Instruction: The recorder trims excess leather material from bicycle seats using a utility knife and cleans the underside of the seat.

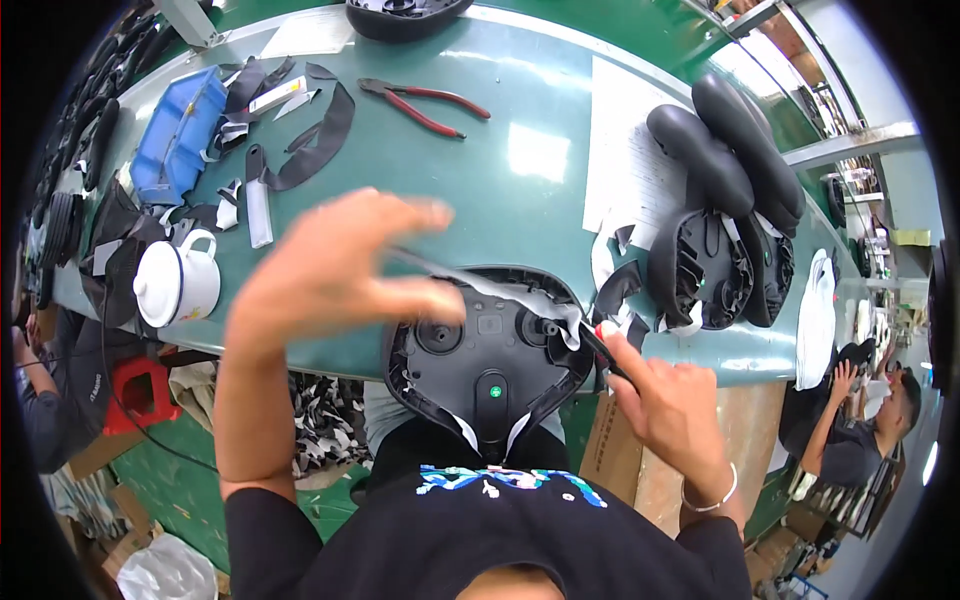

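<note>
Left hand (325,262) spread wide, blurred, hold unclear; right hand (675,412) grips black tool (606,358); pale strip (512,292) part-loose, seat base (445,372) apparently unfinished!

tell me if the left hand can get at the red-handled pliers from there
Probably yes: only tabletop shows between the left hand and the red-handled pliers, though blur hides whether that hand holds anything.

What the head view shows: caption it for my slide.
Blurred left hand near a black, rounded-triangular plastic shell; right hand holding a slim black tool by its rim.
</note>
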Demonstrator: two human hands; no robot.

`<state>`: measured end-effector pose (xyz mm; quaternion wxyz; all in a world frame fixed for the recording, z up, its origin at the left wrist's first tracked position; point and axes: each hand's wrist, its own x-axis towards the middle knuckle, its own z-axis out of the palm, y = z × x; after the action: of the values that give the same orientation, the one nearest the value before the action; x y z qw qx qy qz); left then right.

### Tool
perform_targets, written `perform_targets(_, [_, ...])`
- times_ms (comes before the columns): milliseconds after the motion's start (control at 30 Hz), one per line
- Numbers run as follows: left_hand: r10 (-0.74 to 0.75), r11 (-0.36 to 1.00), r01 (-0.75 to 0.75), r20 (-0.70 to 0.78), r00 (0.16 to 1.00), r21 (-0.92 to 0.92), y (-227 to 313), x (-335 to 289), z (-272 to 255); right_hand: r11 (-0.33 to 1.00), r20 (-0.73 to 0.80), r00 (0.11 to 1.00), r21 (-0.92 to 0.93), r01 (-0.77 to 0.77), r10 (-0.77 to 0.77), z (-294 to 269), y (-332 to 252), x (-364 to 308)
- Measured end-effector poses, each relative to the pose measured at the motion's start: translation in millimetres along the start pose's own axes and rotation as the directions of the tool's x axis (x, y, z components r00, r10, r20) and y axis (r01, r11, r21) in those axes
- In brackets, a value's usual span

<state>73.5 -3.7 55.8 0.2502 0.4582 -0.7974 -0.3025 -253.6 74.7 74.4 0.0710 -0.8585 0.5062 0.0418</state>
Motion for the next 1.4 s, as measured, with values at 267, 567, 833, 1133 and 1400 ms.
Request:
perform_targets(267, [0.133, 0.619, 0.131, 0.268, 0.954, -0.775, 20, 60, 70, 0.996, 0.051, 0.997, 0.061, 0.061, -0.064, 3, 10, 14])
perform_targets(567, [-0.446, 0.608, -0.693, -0.889, 0.105, -0.387, -21, 5, -18, 0.810, 0.025, 0.949, 0.515, -0.281, 0.313, 32, -45, -41])
perform_targets(833, [-0.264, 0.960, 0.277, 0.209, 0.942, -0.036, -50, 23, 75, 0.453, -0.111, 0.877, 0.882, -0.130, 0.467, 75, -19, 13])
perform_targets(1133, [-0.540, 0.758, 0.121, -0.513, 0.667, -0.641, -98, 98, 25, 0.539, -0.543, 0.609, 0.815, 0.215, 0.578, -9, 41, 158])
perform_targets(1400, [0.225, 0.959, -0.055, -0.634, 0.740, 0.276, -71, 118, 90, 0.196, -0.404, 0.757, 0.914, 0.355, 0.514, -6, 123, 410])
